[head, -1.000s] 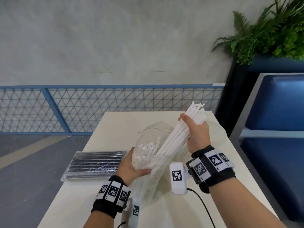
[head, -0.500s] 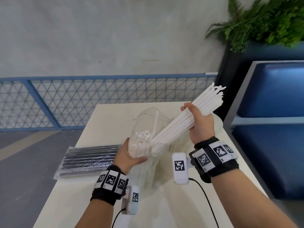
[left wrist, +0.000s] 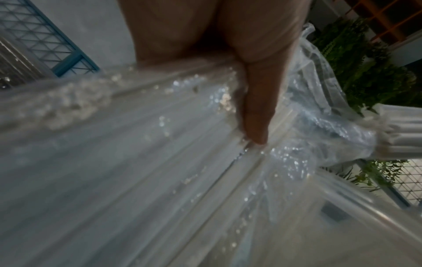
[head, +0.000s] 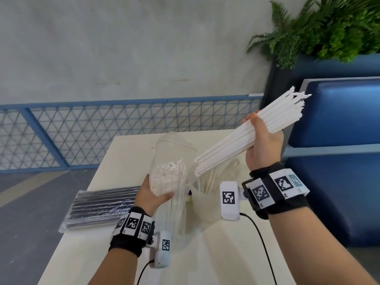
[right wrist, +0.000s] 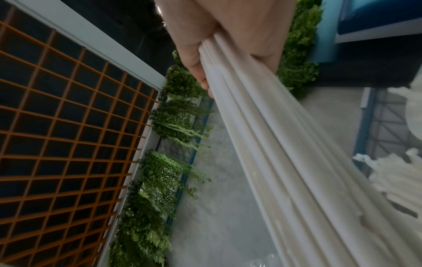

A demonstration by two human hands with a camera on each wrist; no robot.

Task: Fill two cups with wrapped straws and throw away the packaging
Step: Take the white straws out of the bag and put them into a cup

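The right hand [head: 262,145] is curled tight round a thick bundle of white wrapped straws [head: 246,136], held in the air above the counter [head: 127,153]; the bundle slants, its ragged wrapper ends up and to the right, its lower ends just beside the open mouth of a clear plastic bag [head: 174,149]. The left hand [head: 153,195] grips that bag from the side, thumb pressed across the film, with more white straws [head: 166,177] standing inside it. In the left wrist view the thumb [left wrist: 255,112] lies along the crinkled plastic. Behind the bag stands a pale cup [head: 202,204] on the counter, already holding a few wrapped straws [head: 216,177]. To the left lies a sealed pack of dark straws [head: 102,208], flat on the counter and apart from both hands. A blue mesh railing [head: 82,130], a blue bench [head: 339,120] and a fern planter [head: 329,29] stand beyond
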